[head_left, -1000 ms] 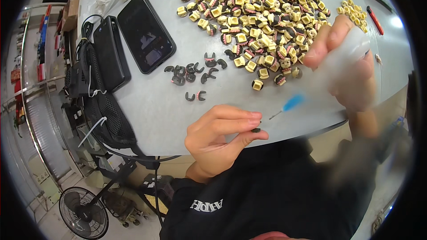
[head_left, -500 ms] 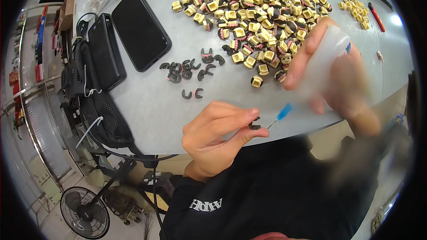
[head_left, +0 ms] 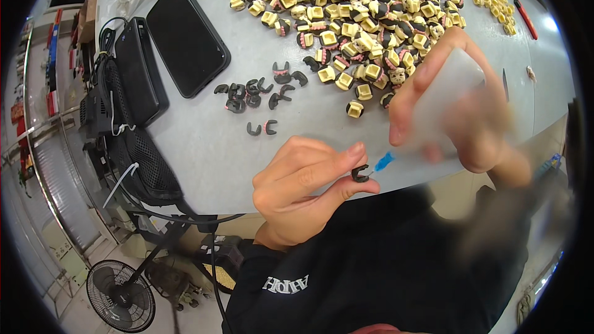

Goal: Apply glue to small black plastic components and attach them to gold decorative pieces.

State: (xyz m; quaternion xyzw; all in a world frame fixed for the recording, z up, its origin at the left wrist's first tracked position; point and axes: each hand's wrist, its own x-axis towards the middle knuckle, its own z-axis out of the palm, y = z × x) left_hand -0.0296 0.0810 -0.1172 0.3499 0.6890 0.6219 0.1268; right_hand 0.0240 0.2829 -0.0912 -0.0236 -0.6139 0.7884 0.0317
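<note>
Fingers (head_left: 346, 154) of left hand (head_left: 297, 191) pinch black C-shaped piece (head_left: 359, 173); right hand (head_left: 458, 111) grips bottle (head_left: 442, 102).

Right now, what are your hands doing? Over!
Left hand pinching small black C-shaped piece. Right hand squeezing translucent bottle, blue nozzle at the piece. Nothing in between.

Glossy black phone (head_left: 187, 37), translucent plastic bottle (head_left: 447, 95), matt tabletop (head_left: 204, 148)
</note>
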